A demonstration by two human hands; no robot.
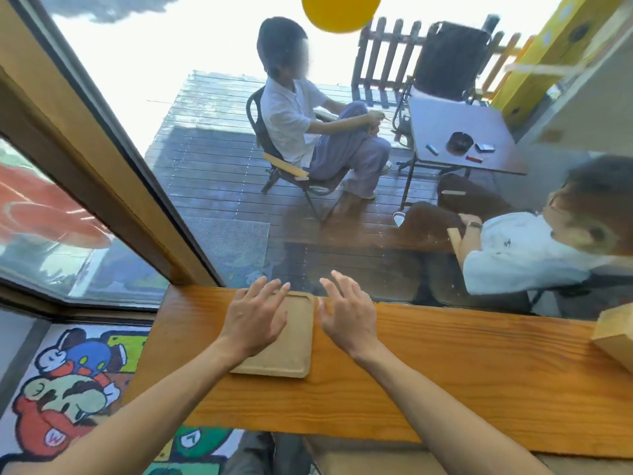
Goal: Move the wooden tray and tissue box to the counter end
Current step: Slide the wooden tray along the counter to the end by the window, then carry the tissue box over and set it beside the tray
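Presently, largest to smallest:

Counter: long orange-brown grained wooden counter (445, 365) is running left to right under the window glass; its left end is lying just left of the tray.

Tray: pale tan rectangular wooden tray with rounded corners and a raised rim (291, 347) is lying flat near that left end, its long axis pointing away from the person toward the glass.

Tissue box: light brown wooden box with a sloped top (613, 341), which I am judging to be the tissue box, is sitting at the far right edge of view, well apart from both hands.

Left hand (253, 320): is hovering over the tray's left half, fingers spread apart, clamped on nothing.

Right hand (346, 317): is hovering just beside the tray's right rim, fingers spread apart, holding nothing; it is the nearer hand to the box.

Key relation: the tray is lying below and between the two hands.

Writing: a red cap on the cartoon floor mat (68, 389) is showing a "W"; nothing readable on tray or box.
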